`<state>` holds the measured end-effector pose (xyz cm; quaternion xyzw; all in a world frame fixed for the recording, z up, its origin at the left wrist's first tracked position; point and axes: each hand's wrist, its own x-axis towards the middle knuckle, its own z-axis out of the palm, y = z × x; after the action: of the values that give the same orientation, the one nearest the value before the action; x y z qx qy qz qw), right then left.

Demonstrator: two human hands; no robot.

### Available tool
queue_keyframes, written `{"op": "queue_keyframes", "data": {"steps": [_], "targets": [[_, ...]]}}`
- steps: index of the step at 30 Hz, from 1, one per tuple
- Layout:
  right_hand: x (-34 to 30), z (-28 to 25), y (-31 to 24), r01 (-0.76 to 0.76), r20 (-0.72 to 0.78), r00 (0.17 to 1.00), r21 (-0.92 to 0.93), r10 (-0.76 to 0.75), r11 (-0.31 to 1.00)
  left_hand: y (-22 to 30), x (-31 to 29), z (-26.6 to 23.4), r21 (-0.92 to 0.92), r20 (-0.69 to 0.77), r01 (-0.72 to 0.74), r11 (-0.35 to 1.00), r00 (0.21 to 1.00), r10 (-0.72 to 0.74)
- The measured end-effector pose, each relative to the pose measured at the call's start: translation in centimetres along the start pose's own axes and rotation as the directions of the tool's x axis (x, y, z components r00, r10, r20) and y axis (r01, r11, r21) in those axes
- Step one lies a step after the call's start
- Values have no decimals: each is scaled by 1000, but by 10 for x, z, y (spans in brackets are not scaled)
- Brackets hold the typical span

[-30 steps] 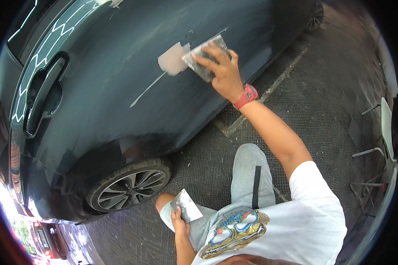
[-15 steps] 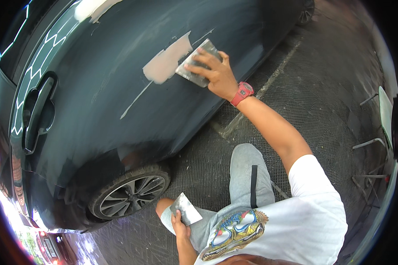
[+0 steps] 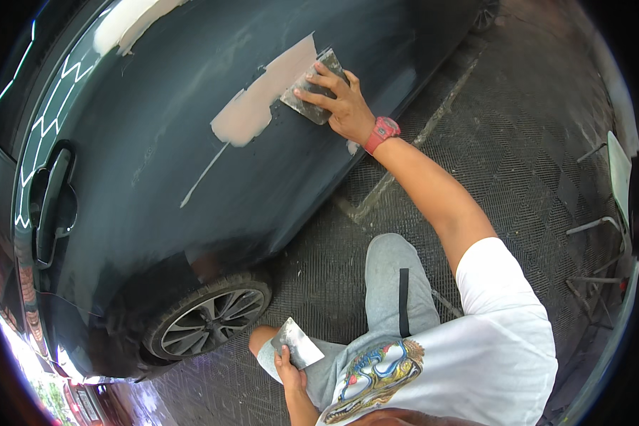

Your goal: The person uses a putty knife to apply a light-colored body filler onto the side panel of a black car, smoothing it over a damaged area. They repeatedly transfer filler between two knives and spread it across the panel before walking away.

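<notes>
My right hand (image 3: 349, 113) presses a flat metal putty spreader (image 3: 308, 109) against the dark grey car side (image 3: 149, 206), fingers spread over its back and thumb at the far edge. Directly left of it lies a patch of pale pink filler (image 3: 245, 117) with uneven edges. A thin light line (image 3: 204, 175) of filler runs from the patch down to the left. Low by my knee, my left hand (image 3: 290, 372) grips a second metal spreader (image 3: 299, 346) at its lower edge. That plate is tilted and shiny on one side.
A black door handle (image 3: 53, 206) is at the left, above the rear wheel (image 3: 211, 324). More pale filler (image 3: 131, 25) covers the panel at the top left. Ribbed dark matting (image 3: 468, 170) covers the floor. A chair with metal legs (image 3: 593, 226) stands at the far right.
The pink patch now reaches farther up to the right and is larger. My right hand with its spreader has shifted slightly up and left. My left hand stays nearly in place.
</notes>
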<state>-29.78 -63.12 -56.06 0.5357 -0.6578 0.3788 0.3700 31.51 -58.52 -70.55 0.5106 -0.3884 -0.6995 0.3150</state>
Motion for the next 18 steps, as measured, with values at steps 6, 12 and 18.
{"op": "queue_keyframes", "data": {"steps": [6, 12, 18], "targets": [[21, -26, 25, -106, -165, 980, 21, 108, 994, -2, -3, 2, 66, -41, -35, 997, 998, 37], [31, -12, 42, -119, -173, 976, 99, 135, 988, -2, -7, -2, 50, -42, -12, 999, 999, 14], [-20, -4, 43, -112, -16, 993, 50, 113, 992, 1, -5, 1, 76, -30, -20, 997, 999, 23]]}}
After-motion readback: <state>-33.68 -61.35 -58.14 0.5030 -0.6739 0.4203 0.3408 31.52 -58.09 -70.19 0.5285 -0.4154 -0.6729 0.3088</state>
